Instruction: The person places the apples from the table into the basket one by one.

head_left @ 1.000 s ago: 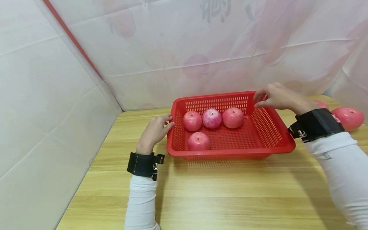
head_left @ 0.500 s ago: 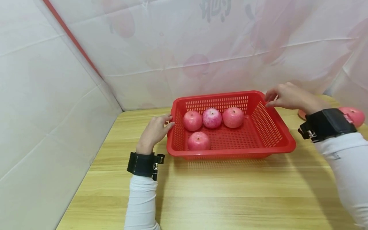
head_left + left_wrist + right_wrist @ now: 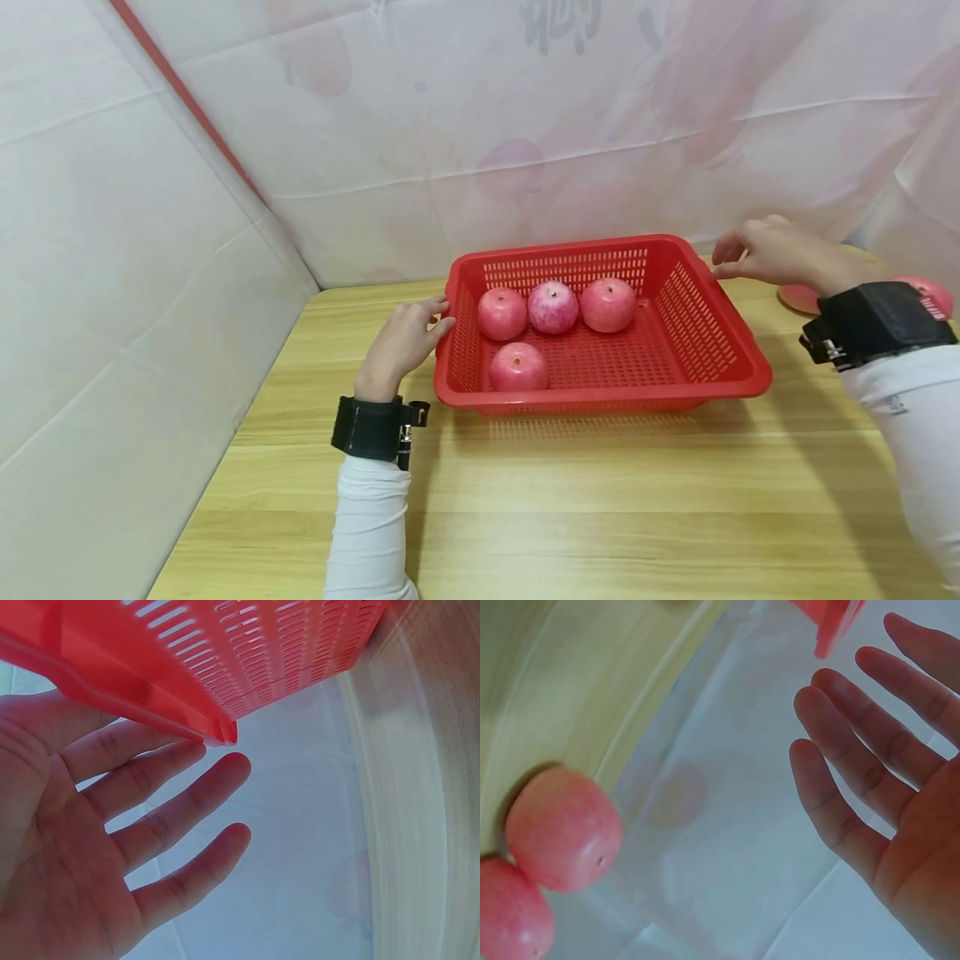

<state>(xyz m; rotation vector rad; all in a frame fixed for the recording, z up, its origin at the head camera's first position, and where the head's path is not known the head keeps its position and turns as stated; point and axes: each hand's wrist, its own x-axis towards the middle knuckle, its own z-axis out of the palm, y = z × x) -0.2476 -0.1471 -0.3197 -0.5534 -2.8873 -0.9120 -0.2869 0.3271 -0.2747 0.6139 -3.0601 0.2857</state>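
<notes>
A red plastic basket (image 3: 600, 398) with slotted sides stands on the table. In its back row sit a pink apple (image 3: 502, 314), a paler purple-streaked apple (image 3: 552, 307) and another pink apple (image 3: 608, 305); one more apple (image 3: 518, 367) lies at the front left. My left hand (image 3: 401, 342) touches the basket's left rim; the left wrist view shows its fingers (image 3: 187, 810) extended beneath that rim. Beside the right rim hovers my right hand (image 3: 780, 250), with nothing in it. Its fingers (image 3: 836, 742) are spread and slightly bent in the right wrist view.
Two more apples lie on the table right of the basket, one (image 3: 564, 829) against the other (image 3: 514, 911); my right wrist partly hides them in the head view. A pale printed sheet (image 3: 375, 183) hangs behind the wooden table (image 3: 585, 508).
My right hand has moved right, from over the basket's right end to outside its rim. The left hand stays at the left rim, and the apples in the basket have not moved.
</notes>
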